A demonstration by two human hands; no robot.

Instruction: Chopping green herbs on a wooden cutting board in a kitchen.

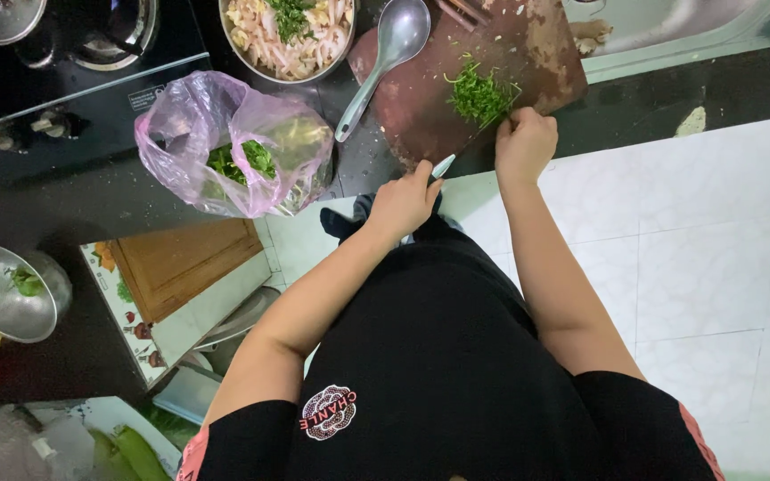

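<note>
My left hand (403,200) is closed around the handle of a knife (445,165), whose blade reaches up over a reddish-brown cutting board (421,98) on the dark counter. My right hand (524,142) rests with curled fingers at the board's near edge, pressing on a small heap of chopped green herbs (480,93). The knife's tip lies just left of that hand, beside the greens. Most of the blade is hard to make out against the board.
A metal spoon (385,53) lies on the board's left side. A bowl of shredded salad (289,36) stands behind it. A pink plastic bag of greens (233,147) sits left, beside a black stove (64,80). A sink (670,31) is at the far right, a steel pot (6,294) at the left.
</note>
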